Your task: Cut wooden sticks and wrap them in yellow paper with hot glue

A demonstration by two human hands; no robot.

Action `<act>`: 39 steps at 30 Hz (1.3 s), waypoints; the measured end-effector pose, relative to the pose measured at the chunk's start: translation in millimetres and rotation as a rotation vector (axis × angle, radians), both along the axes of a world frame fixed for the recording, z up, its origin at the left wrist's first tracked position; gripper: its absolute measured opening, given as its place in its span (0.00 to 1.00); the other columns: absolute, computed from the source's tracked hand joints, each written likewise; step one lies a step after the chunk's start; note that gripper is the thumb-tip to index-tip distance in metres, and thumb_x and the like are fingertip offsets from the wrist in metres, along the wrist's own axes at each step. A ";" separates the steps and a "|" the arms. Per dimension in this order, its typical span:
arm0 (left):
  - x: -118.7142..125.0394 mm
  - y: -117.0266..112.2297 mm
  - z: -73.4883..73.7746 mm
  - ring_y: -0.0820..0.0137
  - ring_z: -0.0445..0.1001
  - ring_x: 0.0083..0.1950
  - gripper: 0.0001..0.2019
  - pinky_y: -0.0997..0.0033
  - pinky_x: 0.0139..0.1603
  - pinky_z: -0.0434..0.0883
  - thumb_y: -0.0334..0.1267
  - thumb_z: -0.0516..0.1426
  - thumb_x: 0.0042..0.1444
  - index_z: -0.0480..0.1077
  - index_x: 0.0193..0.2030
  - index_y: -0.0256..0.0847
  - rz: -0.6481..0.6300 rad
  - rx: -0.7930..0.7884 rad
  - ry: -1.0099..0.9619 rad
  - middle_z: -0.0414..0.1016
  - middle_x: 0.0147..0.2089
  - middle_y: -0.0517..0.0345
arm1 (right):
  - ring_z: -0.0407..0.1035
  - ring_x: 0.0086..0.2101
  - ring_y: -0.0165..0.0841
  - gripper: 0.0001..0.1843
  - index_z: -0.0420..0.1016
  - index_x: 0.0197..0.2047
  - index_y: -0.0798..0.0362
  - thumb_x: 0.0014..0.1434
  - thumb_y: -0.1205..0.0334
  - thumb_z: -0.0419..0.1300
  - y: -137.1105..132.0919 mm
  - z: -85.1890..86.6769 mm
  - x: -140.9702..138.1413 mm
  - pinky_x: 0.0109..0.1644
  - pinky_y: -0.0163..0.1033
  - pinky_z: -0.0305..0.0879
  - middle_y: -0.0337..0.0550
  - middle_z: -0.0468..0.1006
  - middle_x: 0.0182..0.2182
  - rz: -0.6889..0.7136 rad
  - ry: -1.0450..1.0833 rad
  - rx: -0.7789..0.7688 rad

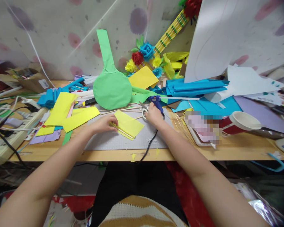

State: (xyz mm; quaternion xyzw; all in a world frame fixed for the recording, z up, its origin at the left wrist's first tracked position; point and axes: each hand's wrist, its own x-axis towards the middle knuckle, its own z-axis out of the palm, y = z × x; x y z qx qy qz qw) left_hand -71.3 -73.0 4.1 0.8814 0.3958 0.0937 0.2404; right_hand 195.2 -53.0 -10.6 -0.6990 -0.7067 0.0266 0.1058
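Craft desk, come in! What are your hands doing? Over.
Left hand on thin stick and yellow paper. Right hand gripping blue glue gun. Scissors close beside it.

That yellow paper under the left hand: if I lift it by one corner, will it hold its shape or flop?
Probably floppy: the yellow paper looks thin and lies flat on the grey mat. Likely very light, so a nudge may slide it. The thin wooden stick the left hand presses on it could roll off if it tilts.
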 end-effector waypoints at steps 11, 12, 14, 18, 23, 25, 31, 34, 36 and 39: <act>2.4 -1.3 -14.1 0.69 0.67 0.40 0.11 0.72 0.42 0.62 0.45 0.54 0.53 0.71 0.30 0.41 -0.076 0.087 0.003 0.70 0.36 0.54 | 0.65 0.43 0.42 0.15 0.59 0.48 0.61 0.58 0.65 0.48 19.7 -2.5 -15.9 0.44 0.41 0.60 0.58 0.69 0.43 0.071 0.001 0.063; 2.4 -1.1 -14.0 0.70 0.67 0.39 0.11 0.72 0.41 0.62 0.45 0.54 0.53 0.71 0.30 0.41 -0.077 0.086 0.000 0.70 0.35 0.55 | 0.65 0.43 0.41 0.15 0.60 0.48 0.62 0.58 0.66 0.47 22.8 -4.0 -16.8 0.45 0.40 0.59 0.58 0.69 0.44 0.086 -0.010 0.059; 2.4 -1.2 -13.1 0.69 0.67 0.39 0.10 0.72 0.41 0.62 0.44 0.54 0.53 0.71 0.30 0.40 -0.069 0.095 0.003 0.71 0.35 0.54 | 0.64 0.43 0.40 0.14 0.63 0.47 0.62 0.58 0.68 0.46 28.6 -6.6 -18.5 0.46 0.40 0.58 0.57 0.69 0.44 0.116 -0.032 0.054; 3.2 -4.4 -7.6 0.69 0.67 0.39 0.08 0.71 0.41 0.62 0.39 0.53 0.52 0.71 0.31 0.39 -0.026 0.144 0.045 0.71 0.35 0.54 | 0.59 0.46 0.41 0.14 0.67 0.44 0.60 0.58 0.68 0.45 30.5 -7.2 -20.2 0.46 0.40 0.56 0.56 0.67 0.45 0.138 -0.053 0.102; 1.9 -7.4 -1.9 0.68 0.68 0.39 0.09 0.70 0.41 0.63 0.39 0.53 0.49 0.71 0.33 0.39 0.021 0.110 0.071 0.71 0.37 0.54 | 0.59 0.44 0.39 0.14 0.69 0.42 0.56 0.60 0.60 0.46 2.4 -1.2 -3.4 0.46 0.39 0.54 0.53 0.68 0.43 0.172 -0.030 0.220; 0.3 -5.8 -3.1 0.68 0.68 0.40 0.09 0.70 0.42 0.63 0.40 0.53 0.49 0.71 0.33 0.39 0.035 0.090 0.057 0.71 0.37 0.54 | 0.61 0.41 0.38 0.17 0.70 0.39 0.55 0.61 0.57 0.43 -12.0 0.9 11.3 0.43 0.38 0.55 0.51 0.70 0.40 0.118 -0.002 0.220; 2.2 0.5 -3.8 0.70 0.67 0.34 0.05 0.74 0.33 0.60 0.37 0.54 0.47 0.69 0.30 0.40 0.074 -0.009 0.164 0.71 0.33 0.58 | 0.62 0.40 0.38 0.20 0.68 0.38 0.57 0.58 0.48 0.48 -16.4 -2.9 55.8 0.42 0.39 0.56 0.52 0.70 0.37 -0.215 0.150 0.231; 4.8 1.4 1.0 0.71 0.66 0.31 0.04 0.75 0.30 0.59 0.36 0.54 0.45 0.69 0.29 0.42 0.112 -0.031 0.226 0.72 0.31 0.60 | 0.60 0.47 0.42 0.26 0.65 0.45 0.61 0.51 0.47 0.56 2.3 -9.9 63.9 0.49 0.42 0.55 0.57 0.68 0.44 -0.289 0.226 0.288; 4.0 2.0 3.8 0.71 0.67 0.31 0.05 0.75 0.31 0.59 0.36 0.54 0.45 0.70 0.30 0.42 0.124 -0.027 0.248 0.72 0.32 0.60 | 0.60 0.48 0.43 0.29 0.65 0.47 0.62 0.50 0.48 0.58 15.5 -14.4 63.7 0.50 0.44 0.55 0.59 0.68 0.46 -0.272 0.275 0.240; -3.3 3.3 7.6 0.71 0.67 0.32 0.06 0.74 0.33 0.60 0.37 0.54 0.45 0.71 0.30 0.42 0.110 -0.020 0.228 0.72 0.32 0.59 | 0.62 0.47 0.43 0.26 0.67 0.48 0.60 0.52 0.50 0.54 29.5 -18.5 59.0 0.50 0.44 0.57 0.58 0.70 0.46 -0.211 0.321 0.144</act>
